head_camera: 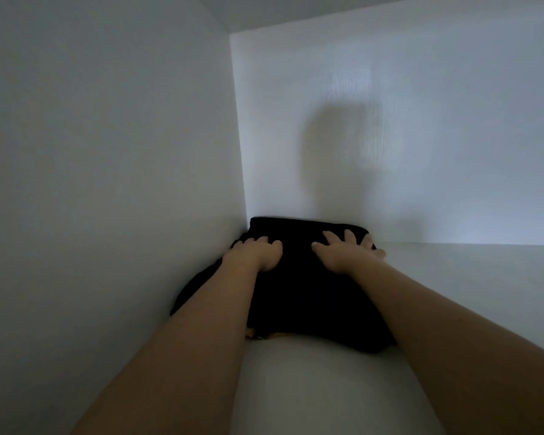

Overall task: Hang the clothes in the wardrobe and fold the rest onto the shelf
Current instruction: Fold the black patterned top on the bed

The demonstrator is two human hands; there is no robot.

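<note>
Shelf in the wardrobe carries my folded black garment, pushed into its left back corner, left hand and right hand pressing flat-fingered, so this fold seems nearly done; remaining clothes unseen.

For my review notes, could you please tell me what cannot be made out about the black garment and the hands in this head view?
- Black garment: too dark to show its folds or type.
- Colourful item beneath it: only a sliver shows; the garment covers the rest.
- Left hand and right hand: palms hidden, facing down.
- Shelf: front edge cut off by the frame.
</note>
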